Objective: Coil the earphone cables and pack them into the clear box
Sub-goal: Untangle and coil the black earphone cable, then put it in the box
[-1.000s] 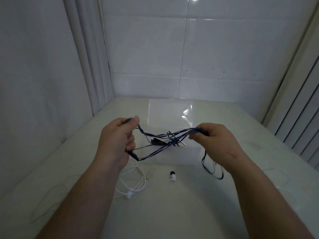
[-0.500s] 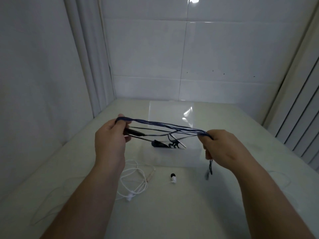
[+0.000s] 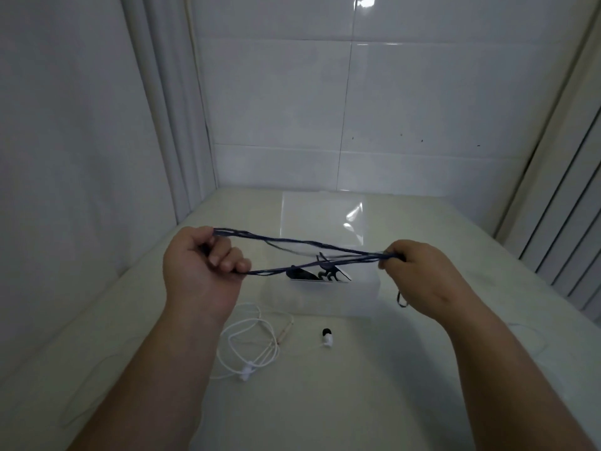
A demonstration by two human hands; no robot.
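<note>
**Evening the dark loops above the box**

Head view: the left hand curls its grip round one end of the dark blue earphone cable, and the right hand pinches the other. The strands stretch over the clear box. Best to keep tension light, fold the loops together, then lower them in. The white earphone cable lies on the bench.

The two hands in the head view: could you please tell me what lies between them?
In the head view, the dark blue earphone cable stretches in several strands from the left hand to the right hand, with the clear box behind it.
</note>
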